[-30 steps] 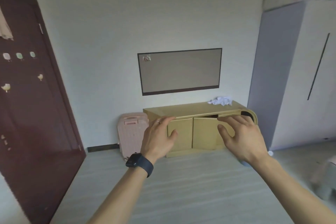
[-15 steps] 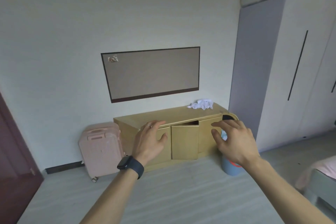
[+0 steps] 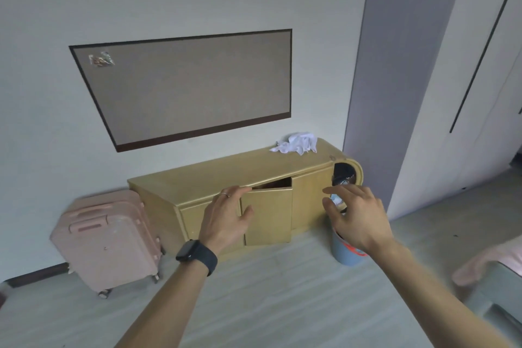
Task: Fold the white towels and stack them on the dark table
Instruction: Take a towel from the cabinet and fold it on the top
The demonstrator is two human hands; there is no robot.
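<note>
The white towels [image 3: 296,144] lie in a crumpled heap on the right end of a low yellow wooden cabinet [image 3: 197,181] that stands against the wall, well apart from both hands. The left hand [image 3: 226,220] and right hand [image 3: 356,215] are held out in the air in front of the cabinet, palms down. Their fingers are spread wide and relaxed, holding nothing. A black watch [image 3: 195,253] sits on the left wrist.

One cabinet door [image 3: 268,215] hangs ajar, jutting out from the cabinet front between the two hands. A blue bin [image 3: 346,251] stands on the floor [image 3: 268,299] at the cabinet's right end, partly hidden by the right hand. A pink suitcase [image 3: 107,240] stands upright just beside the cabinet's left end. A dark-framed board [image 3: 192,85] hangs on the wall above. A tall grey and white wardrobe [image 3: 423,65] rises to the right, with pink bedding [image 3: 491,260] at the lower right edge
</note>
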